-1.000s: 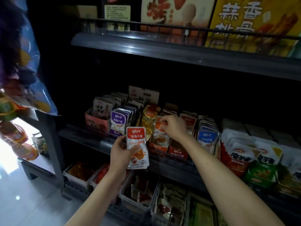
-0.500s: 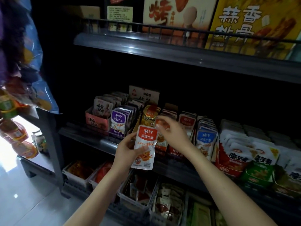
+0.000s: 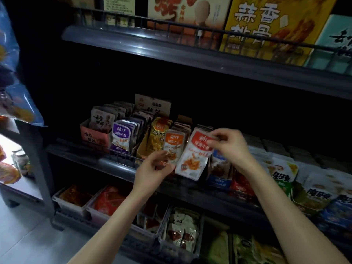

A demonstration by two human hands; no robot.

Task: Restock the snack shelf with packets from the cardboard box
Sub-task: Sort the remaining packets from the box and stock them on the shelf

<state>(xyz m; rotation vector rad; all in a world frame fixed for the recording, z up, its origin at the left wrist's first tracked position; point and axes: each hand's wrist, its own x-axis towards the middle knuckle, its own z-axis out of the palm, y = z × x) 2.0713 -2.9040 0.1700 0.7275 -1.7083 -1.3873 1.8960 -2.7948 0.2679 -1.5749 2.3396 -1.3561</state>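
Where the view takes in the stand, the snack shelf [image 3: 118, 164] is the middle tier of a dark unit, with a grey upper shelf [image 3: 171, 56] above it and a lower tier beneath. The upper shelf carries large flat cartons behind a wire rail, among them a yellow carton [image 3: 266, 25]. The lower tier holds white trays [image 3: 72, 204] of red and pale packs. On the snack shelf, packets stand upright in rows running front to back: a pink carton [image 3: 93, 136] at the left end, then purple packets [image 3: 122, 136], a yellow packet [image 3: 158, 138], an orange-topped packet [image 3: 174, 141], and further right a blue packet [image 3: 219, 162].

Both bare forearms reach in from below. The right hand [image 3: 230, 145] pinches the top edge of a red-topped packet [image 3: 194, 155] between thumb and fingers. This packet hangs tilted, its top leaning right, in front of the rows, between the orange-topped packet and the blue packet, not seated in any row. The left hand [image 3: 152, 168] is curled just beside the packet's lower left edge; whether it grips that edge, touches it or holds nothing cannot be told.
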